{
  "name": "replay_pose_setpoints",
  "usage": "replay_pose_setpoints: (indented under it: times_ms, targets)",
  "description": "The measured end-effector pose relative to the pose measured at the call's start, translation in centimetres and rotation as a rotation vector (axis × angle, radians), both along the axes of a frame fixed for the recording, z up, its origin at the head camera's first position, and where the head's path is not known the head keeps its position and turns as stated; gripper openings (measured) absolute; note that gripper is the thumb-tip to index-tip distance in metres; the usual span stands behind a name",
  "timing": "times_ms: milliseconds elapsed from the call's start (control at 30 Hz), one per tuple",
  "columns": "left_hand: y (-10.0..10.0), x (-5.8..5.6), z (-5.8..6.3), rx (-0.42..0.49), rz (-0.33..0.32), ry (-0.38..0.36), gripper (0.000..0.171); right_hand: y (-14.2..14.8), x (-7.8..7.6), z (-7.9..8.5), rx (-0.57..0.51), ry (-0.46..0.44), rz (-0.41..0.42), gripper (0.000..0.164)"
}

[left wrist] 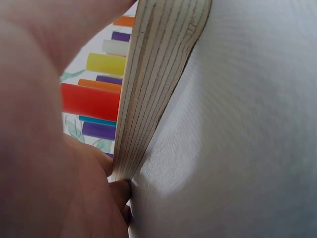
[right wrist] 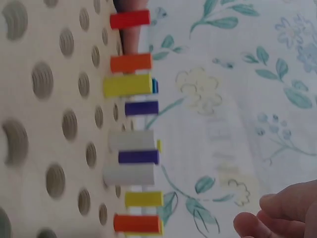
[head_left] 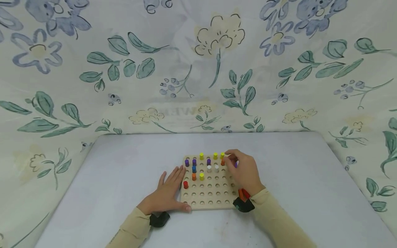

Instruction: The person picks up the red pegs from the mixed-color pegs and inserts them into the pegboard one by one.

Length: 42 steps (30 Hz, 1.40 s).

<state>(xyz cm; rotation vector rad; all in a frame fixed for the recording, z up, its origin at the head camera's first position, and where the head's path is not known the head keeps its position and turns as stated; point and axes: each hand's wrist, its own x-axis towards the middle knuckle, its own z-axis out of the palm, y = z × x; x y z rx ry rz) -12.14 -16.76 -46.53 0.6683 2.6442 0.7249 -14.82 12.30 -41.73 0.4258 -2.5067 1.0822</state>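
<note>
Wood peg board (head_left: pixel 209 198) sits flat in the middle of the white table (head_left: pixel 130 165), and I've got both hands on the job. My left hand (head_left: pixel 167 194) is laid out with the fingers spread along the board's left edge, thumb down by the near left corner.

My right hand (head_left: pixel 245 168) is over the far right part, fingers bent with the tips close together, right by a yellow peg (head_left: pixel 222 155) and an orange peg (head_left: pixel 222 162). Can't see a peg between those tips; a bit of purple shows at the palm side, so honestly I can't tell if I'm holding anything there.

Rest of the pegs: two more yellows in the far row, then three purple pegs (head_left: pixel 194 162) in the next one. Nearer are a blue peg (head_left: pixel 194 169) and two white pegs (head_left: pixel 209 169), then another orange beside another yellow, and one red peg (head_left: pixel 185 185) at the left edge. Lots of bare holes toward the near side. Floral cloth (head_left: pixel 186 96) hangs behind everything.
</note>
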Motion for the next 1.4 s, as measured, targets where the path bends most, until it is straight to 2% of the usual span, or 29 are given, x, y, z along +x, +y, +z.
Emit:
replay_pose_setpoints:
  times_ms: [233, 700, 800, 1000, 1200, 1400]
  targets:
    - [0.0, 0.0, 0.0, -0.005, 0.005, -0.001, 0.134, 1.9, -1.0, 0.0, 0.007, -0.039, -0.048, 0.018]
    - [-0.1, -0.1, 0.3, -0.012, 0.001, -0.010, 0.133, 5.6, -2.9, -0.6, 0.040, -0.228, 0.038, 0.022]
    - [0.0, 0.0, 0.3, -0.009, 0.004, -0.012, 0.133, 6.1, -3.1, -0.6, 0.066, -0.259, 0.048, 0.022]
    - [0.0, 0.0, 0.4, 0.000, 0.005, -0.015, 0.132, 7.0, -3.4, -0.6, 0.132, -0.324, 0.016, 0.023]
    - [0.1, 0.0, 0.2, 0.001, 0.000, -0.014, 0.132, 7.3, -3.5, -1.1, 0.170, -0.395, 0.008, 0.024]
    - [0.1, 0.0, 0.2, -0.004, 0.002, -0.011, 0.132, 7.5, -3.6, -1.5, 0.204, -0.406, 0.012, 0.024]
